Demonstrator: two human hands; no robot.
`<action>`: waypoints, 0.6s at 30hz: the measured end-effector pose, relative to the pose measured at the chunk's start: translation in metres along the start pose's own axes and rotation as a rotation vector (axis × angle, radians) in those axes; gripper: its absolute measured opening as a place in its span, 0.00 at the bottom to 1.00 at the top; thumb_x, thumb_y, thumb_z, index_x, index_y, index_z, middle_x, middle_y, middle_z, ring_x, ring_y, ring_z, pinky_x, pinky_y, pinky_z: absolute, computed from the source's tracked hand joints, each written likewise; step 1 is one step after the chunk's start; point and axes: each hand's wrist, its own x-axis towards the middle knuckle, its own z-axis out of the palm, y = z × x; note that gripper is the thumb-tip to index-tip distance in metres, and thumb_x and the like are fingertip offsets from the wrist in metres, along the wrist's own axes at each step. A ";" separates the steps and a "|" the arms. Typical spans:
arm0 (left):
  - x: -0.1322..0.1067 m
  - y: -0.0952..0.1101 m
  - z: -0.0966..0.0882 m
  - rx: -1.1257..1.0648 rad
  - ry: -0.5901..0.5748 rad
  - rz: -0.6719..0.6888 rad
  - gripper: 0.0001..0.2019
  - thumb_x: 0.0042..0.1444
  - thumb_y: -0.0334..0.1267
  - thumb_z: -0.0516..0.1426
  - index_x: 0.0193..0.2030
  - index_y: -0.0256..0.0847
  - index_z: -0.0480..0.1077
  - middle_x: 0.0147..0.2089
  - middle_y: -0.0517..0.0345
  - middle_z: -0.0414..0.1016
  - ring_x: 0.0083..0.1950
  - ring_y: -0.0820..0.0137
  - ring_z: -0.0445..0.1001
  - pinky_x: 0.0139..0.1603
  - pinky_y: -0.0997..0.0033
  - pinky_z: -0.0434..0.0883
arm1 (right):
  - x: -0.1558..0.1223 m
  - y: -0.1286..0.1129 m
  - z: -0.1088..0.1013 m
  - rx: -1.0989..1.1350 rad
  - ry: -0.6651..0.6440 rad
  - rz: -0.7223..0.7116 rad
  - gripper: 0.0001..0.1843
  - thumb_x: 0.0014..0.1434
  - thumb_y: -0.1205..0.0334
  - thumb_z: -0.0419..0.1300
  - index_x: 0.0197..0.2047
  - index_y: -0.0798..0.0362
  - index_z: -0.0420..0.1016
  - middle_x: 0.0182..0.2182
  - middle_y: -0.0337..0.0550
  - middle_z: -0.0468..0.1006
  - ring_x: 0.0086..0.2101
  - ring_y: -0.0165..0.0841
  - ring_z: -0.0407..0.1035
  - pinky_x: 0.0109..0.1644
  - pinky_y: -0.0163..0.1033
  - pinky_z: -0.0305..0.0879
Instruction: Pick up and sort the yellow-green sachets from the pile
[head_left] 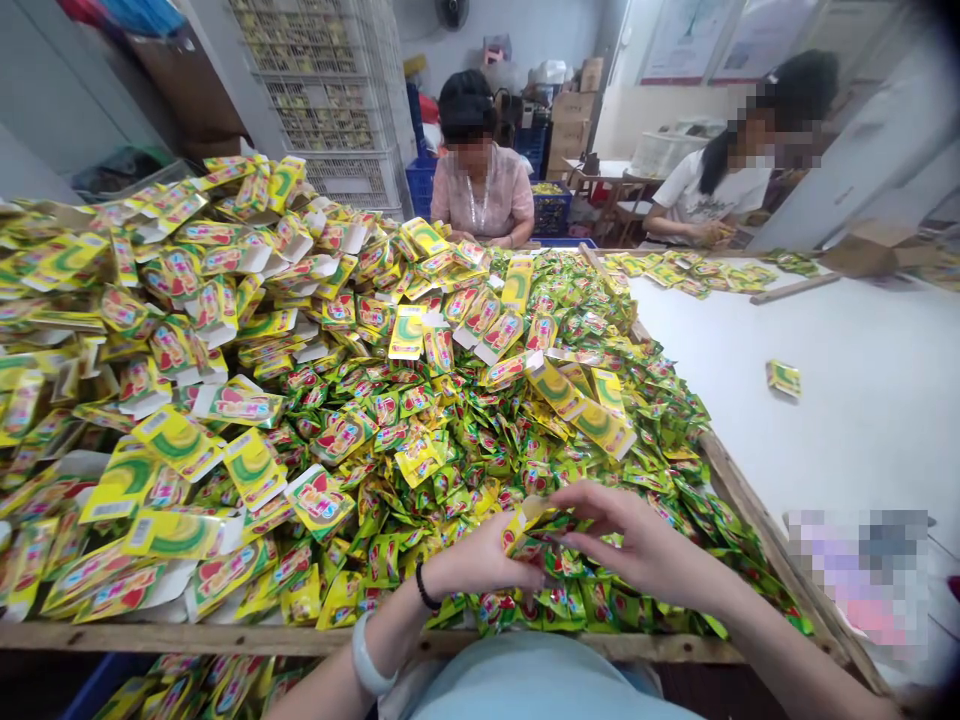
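My left hand (pixel 480 562) is curled round a small yellow carton (pixel 523 522), gripping its lower end just above the pile. My right hand (pixel 637 540) reaches in from the right, fingers pinched at the carton's open top, apparently with green sachets beneath its palm. Both hands hover over a deep heap of green and yellow sachets (pixel 465 450). A white bangle and a black band circle my left wrist. What sits inside the carton is hidden.
Flat yellow cartons (pixel 180 440) are heaped at the left. A wooden frame (pixel 225 638) edges the pile. The white table (pixel 847 400) at right carries one stray sachet (pixel 784 378). Two people sit working at the far side; stacked crates stand behind.
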 end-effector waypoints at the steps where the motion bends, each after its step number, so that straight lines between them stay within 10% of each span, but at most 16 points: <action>1: 0.000 -0.004 0.001 -0.026 -0.007 -0.019 0.20 0.43 0.36 0.63 0.43 0.36 0.65 0.28 0.65 0.64 0.28 0.77 0.62 0.30 0.76 0.64 | -0.003 0.005 0.004 0.056 0.061 -0.004 0.08 0.61 0.65 0.55 0.45 0.51 0.69 0.37 0.44 0.73 0.37 0.31 0.69 0.39 0.34 0.67; 7: 0.005 -0.019 0.010 0.066 -0.074 0.066 0.38 0.40 0.38 0.66 0.59 0.43 0.56 0.49 0.54 0.69 0.44 0.67 0.70 0.45 0.67 0.70 | -0.015 0.003 0.046 0.140 -0.020 -0.043 0.11 0.65 0.66 0.49 0.35 0.53 0.71 0.35 0.43 0.73 0.38 0.30 0.68 0.43 0.35 0.65; 10: 0.004 -0.015 0.013 0.280 0.013 0.136 0.45 0.42 0.43 0.65 0.65 0.43 0.47 0.59 0.46 0.63 0.57 0.60 0.65 0.57 0.60 0.64 | -0.021 0.010 0.035 0.065 0.040 -0.009 0.10 0.64 0.64 0.50 0.35 0.53 0.72 0.35 0.43 0.74 0.39 0.32 0.68 0.42 0.35 0.66; 15: -0.011 -0.013 -0.025 0.937 0.703 0.185 0.30 0.56 0.45 0.54 0.65 0.46 0.50 0.69 0.48 0.47 0.69 0.55 0.42 0.67 0.46 0.45 | -0.029 0.059 -0.049 -0.577 0.849 0.245 0.17 0.61 0.58 0.55 0.52 0.54 0.68 0.41 0.49 0.75 0.30 0.34 0.71 0.33 0.38 0.67; 18: -0.024 -0.031 -0.059 1.193 0.976 0.090 0.22 0.59 0.41 0.51 0.60 0.42 0.60 0.68 0.46 0.50 0.69 0.52 0.44 0.64 0.42 0.50 | -0.023 0.079 -0.058 -0.881 0.765 0.213 0.22 0.61 0.59 0.54 0.57 0.57 0.64 0.49 0.56 0.72 0.39 0.40 0.71 0.40 0.43 0.67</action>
